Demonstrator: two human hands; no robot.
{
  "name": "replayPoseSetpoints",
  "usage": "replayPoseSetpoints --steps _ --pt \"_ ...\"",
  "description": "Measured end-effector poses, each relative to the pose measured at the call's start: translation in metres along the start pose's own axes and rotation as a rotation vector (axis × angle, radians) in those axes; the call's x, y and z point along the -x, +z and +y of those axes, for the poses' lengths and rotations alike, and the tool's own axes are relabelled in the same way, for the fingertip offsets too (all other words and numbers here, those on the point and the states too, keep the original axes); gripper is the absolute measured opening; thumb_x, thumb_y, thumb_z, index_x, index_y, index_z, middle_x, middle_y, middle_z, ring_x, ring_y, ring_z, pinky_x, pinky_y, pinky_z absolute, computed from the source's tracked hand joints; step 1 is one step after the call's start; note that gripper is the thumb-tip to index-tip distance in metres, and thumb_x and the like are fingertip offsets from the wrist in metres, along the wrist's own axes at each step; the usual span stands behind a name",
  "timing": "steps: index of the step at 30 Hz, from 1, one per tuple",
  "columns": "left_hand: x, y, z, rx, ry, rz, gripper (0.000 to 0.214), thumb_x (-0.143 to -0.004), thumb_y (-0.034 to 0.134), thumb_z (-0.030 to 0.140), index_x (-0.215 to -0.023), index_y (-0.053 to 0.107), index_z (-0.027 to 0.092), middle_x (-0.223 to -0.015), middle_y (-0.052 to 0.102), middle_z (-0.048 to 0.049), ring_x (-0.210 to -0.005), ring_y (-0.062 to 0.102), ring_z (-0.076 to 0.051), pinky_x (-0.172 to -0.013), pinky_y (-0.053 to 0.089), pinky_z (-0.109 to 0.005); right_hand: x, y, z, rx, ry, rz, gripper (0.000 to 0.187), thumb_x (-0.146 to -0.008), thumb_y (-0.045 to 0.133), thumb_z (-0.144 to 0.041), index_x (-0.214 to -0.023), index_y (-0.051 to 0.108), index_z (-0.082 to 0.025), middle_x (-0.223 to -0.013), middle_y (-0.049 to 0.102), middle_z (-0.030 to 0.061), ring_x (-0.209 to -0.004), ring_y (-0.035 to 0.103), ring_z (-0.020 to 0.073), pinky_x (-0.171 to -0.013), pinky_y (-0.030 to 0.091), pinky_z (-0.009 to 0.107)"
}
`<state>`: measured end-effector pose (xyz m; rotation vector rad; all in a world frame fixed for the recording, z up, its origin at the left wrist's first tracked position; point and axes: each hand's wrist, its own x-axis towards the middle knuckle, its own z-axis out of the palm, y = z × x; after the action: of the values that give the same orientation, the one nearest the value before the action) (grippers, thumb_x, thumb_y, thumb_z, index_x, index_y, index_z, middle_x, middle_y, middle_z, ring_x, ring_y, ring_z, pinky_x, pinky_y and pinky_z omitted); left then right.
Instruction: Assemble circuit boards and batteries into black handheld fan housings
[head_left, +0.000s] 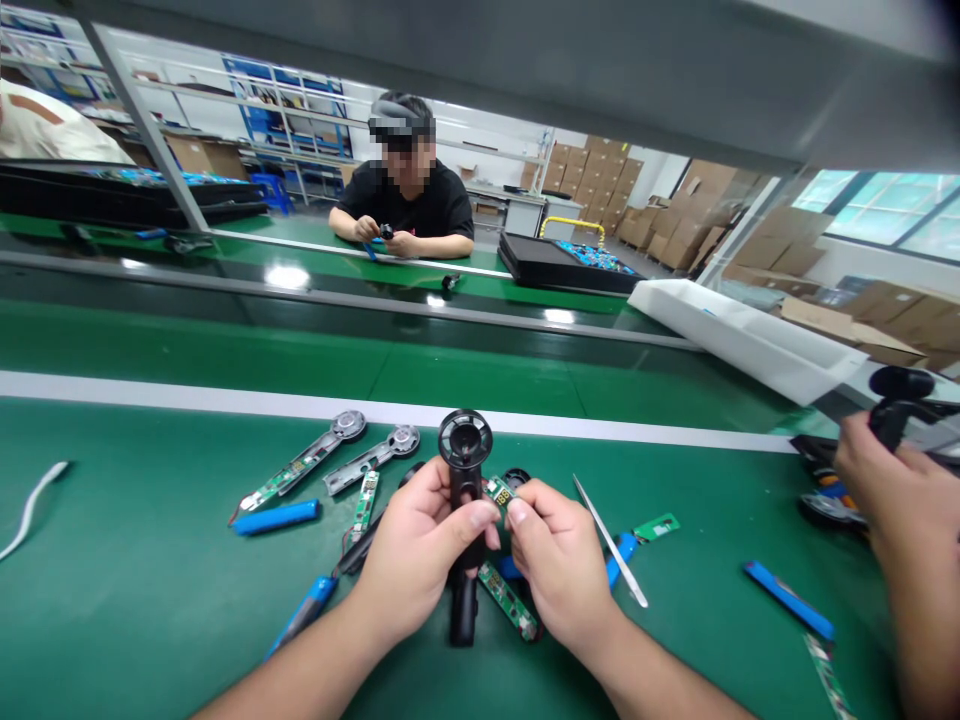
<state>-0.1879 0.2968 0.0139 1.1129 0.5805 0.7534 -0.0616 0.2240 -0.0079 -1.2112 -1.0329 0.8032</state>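
Left hand closed round black handheld fan body; right hand pinching small green PCB with display just beside it, both above green bench mat, among loose blue cells, metal-headed brackets and steel tweezers. Past the belt, black tray holds blue parts; white tray at right, contents not visible. Co-worker's hand at right edge grips another black fan.
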Motion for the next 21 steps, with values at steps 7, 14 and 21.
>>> replayPoseSetpoints --steps 7,14,21 --pt "-0.0007 -0.0026 -0.0048 0.02 0.011 -0.01 0.053 -0.068 0.089 0.059 -0.083 0.06 0.017 -0.06 0.068 0.0004 -0.051 0.058 -0.011 -0.041 0.049 -0.016 0.0015 -0.0009 -0.0021 0.039 -0.025 0.011 0.033 -0.097 0.051 -0.036 -0.069 0.058 -0.02 -0.052 0.033 -0.0091 -0.043 0.026 0.0085 -0.039 0.023 0.021" --pt "-0.0004 -0.0017 -0.001 0.021 0.009 -0.003 0.053 -0.068 0.09 0.059 -0.081 0.062 0.016 -0.06 0.069 -0.0001 -0.05 0.059 -0.01 -0.042 0.049 -0.016 0.0037 -0.0017 0.0025 0.067 -0.029 0.022 0.034 -0.099 0.05 -0.036 -0.07 0.057 -0.02 -0.054 0.034 -0.0088 -0.044 0.028 0.0087 -0.04 0.024 0.02" --pt "0.0004 -0.0013 0.0014 0.026 -0.002 0.001 0.054 -0.067 0.089 0.061 -0.079 0.063 0.016 -0.059 0.069 0.0001 -0.047 0.057 -0.009 -0.042 0.048 -0.016 0.0032 -0.0005 0.0039 0.053 -0.012 0.001 0.034 -0.099 0.048 -0.039 -0.071 0.056 -0.021 -0.053 0.031 -0.0098 -0.043 0.025 0.0088 -0.039 0.023 0.021"
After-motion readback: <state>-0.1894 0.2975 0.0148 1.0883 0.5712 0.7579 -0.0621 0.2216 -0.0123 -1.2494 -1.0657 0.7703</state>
